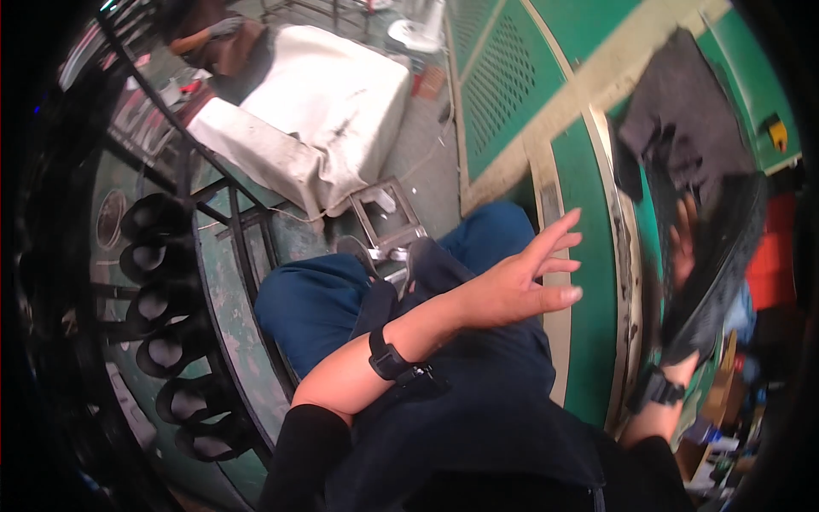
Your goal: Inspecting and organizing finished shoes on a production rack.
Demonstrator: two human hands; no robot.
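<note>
Green panels with beige edges make up the workbench (590, 333) along the seated person's right, across from a dark rack (207, 320) carrying a column of black rounded pieces (153, 311). Toward the bench's far end lies a grey-brown cloth (674, 111), and beside its near end a long black item (725, 247) partly covers the right hand (682, 243), whose grip I cannot tell. Fingers spread and empty, the left hand (529, 286) hangs above the blue trousers (316, 299), near the bench's closest edge.

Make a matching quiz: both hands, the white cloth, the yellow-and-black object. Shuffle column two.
1. Left hand
2. Right hand
3. White cloth
4. Yellow-and-black object

A. Draped, upper left of view
B. Against a green surface, far right
C. Partly hidden by a black item
D. Empty, fingers spread

Pairs: 1-D, 2-C, 3-A, 4-B
</note>
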